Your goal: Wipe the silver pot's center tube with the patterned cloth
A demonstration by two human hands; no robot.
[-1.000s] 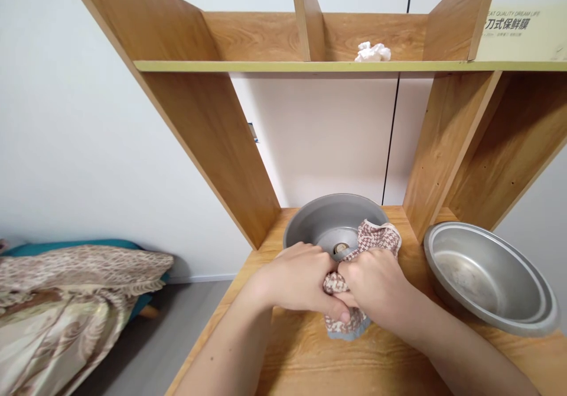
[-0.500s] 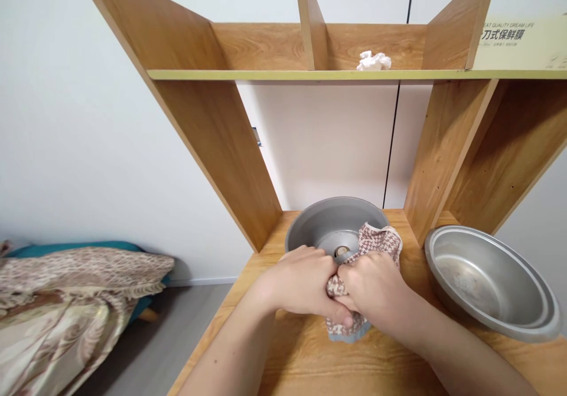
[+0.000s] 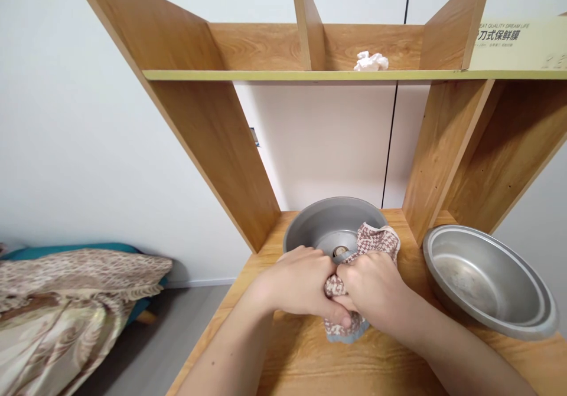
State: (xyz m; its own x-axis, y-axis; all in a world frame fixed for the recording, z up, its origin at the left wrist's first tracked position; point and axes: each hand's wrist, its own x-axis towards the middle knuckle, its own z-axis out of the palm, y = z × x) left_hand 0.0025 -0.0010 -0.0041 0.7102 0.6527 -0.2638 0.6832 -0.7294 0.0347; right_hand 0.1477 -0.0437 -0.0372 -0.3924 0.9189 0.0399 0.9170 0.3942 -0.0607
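Your left hand [image 3: 297, 282] and right hand [image 3: 375, 287] meet over the near rim of a grey metal pot [image 3: 310, 226] on the wooden desk [image 3: 305, 360], both clamped on a brown-and-white patterned cloth [image 3: 374, 239] — a soft, crumpled rag with a pale blue edge hanging below your fingers. One end of it drapes over the pot's rim; the pot's dull inside shows a small round fitting at its centre. A wide steel basin [image 3: 487, 281] sits just to the right, apart from the pot, and a crumpled tissue [image 3: 371, 61] lies on the shelf above.

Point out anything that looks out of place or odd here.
A crumpled white wad lies alone on the upper shelf. Otherwise nothing stands out: both hands grip a cloth over the pot.
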